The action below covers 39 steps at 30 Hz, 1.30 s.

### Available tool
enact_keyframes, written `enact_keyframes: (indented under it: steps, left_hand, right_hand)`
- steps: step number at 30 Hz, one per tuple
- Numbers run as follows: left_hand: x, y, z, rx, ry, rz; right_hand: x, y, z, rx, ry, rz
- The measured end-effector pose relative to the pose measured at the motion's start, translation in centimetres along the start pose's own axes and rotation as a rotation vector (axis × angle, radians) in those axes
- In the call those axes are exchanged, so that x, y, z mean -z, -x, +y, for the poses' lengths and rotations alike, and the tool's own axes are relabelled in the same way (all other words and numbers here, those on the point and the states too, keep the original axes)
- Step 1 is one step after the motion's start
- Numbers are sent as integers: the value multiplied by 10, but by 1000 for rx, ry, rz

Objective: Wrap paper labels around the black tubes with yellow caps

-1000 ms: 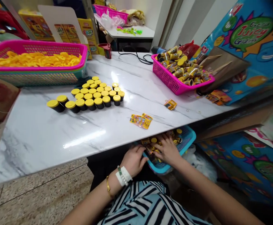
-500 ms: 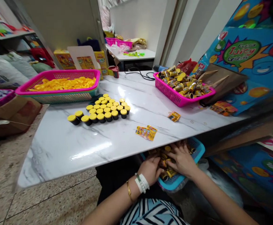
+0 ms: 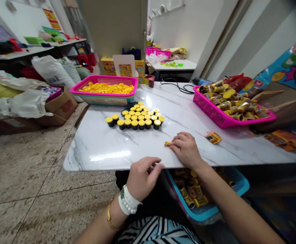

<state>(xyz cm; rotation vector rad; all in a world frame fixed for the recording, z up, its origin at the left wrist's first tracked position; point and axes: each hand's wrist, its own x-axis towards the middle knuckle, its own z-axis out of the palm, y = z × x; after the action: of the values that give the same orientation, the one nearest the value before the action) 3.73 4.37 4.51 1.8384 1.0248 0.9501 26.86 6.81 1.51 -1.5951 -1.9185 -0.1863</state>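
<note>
My right hand (image 3: 185, 149) is over the marble-patterned table (image 3: 104, 142), its fingers pinched on small yellow printed labels (image 3: 167, 144), mostly covered by the fingers. My left hand (image 3: 143, 176) hovers at the table's front edge with thumb and curved fingers apart, holding nothing that I can see. Beyond the hands stand several black tubs with yellow lids (image 3: 134, 124) in close rows. To the right of my right hand lies another small stack of yellow labels (image 3: 214, 137). Below the table edge, a blue basket (image 3: 201, 214) holds yellow-wrapped tubes (image 3: 192, 191), partly hidden by my right forearm.
A pink basket (image 3: 214, 113) heaped with yellow tubes stands at the right. At the back left, another pink basket (image 3: 104, 80) holds yellow plastic pieces (image 3: 107, 88). A black cable (image 3: 178, 86) lies near the back edge. Cartons and white sacks (image 3: 53, 73) sit on the floor left.
Both hands have come up out of the blue basket. My right hand has taken hold of the yellow labels on the table; my left has moved to the table edge. The view has swung left.
</note>
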Motion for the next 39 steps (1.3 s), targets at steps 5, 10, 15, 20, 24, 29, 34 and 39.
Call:
enact_keyframes:
  steps: [5, 10, 15, 20, 24, 29, 34, 39]
  left_hand:
    - [16, -13, -17, 288, 353, 169]
    - [28, -16, -25, 324, 596, 154]
    - [55, -10, -31, 304, 447, 8]
    - [57, 4, -18, 263, 347, 357]
    - [46, 26, -6, 244, 339, 504]
    - [39, 39, -5, 179, 261, 565]
    - [41, 39, -15, 164, 206, 590]
    - [43, 44, -23, 252, 348, 635]
  right_hand:
    - [-1, -2, -49, 85, -124, 130]
    - [-12, -1, -102, 24, -454, 55]
    - [-19, -16, -109, -363, -970, -328]
    - [-26, -24, -127, -422, -839, -178]
    - [-34, -17, -144, -453, -797, -26]
    - [-38, -15, -156, -461, -805, 16]
    - [-39, -14, -166, -429, -829, 7]
    - [-43, -6, -171, -438, -821, 61]
